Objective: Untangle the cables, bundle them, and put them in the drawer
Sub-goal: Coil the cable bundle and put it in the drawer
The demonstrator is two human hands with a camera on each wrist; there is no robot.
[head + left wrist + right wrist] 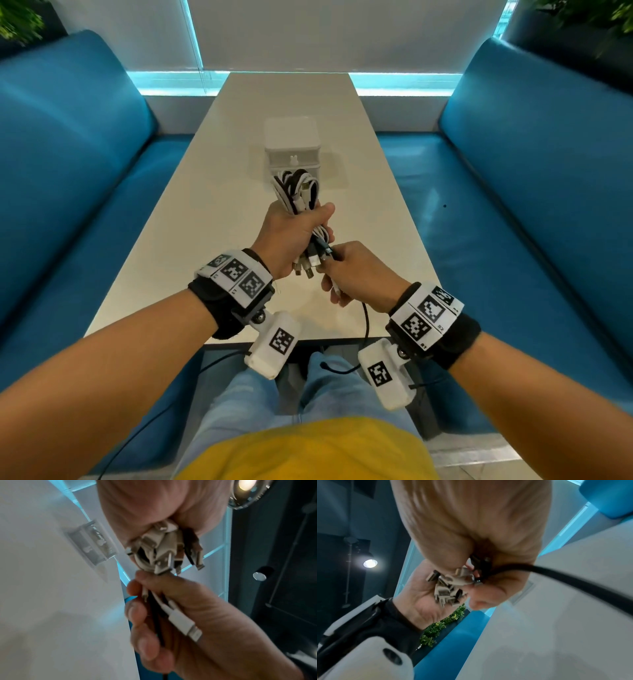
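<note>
My left hand (291, 236) grips a folded bundle of white and black cables (298, 192) above the table, loops pointing away and plug ends (306, 267) hanging toward me. The plugs (164, 553) show clustered below the left palm. My right hand (349, 270) sits just below, fingers curled round loose cable ends: a white plug (183, 624) and a black cable (573, 580) that trails off toward me. The small white drawer box (292, 147) stands farther back on the table, behind the bundle, its drawers closed.
The long white table (191, 219) runs away from me toward a window wall. Blue bench seats (78, 164) flank it on both sides (534, 178). Plants stand in the upper corners. My knees are under the table's near edge.
</note>
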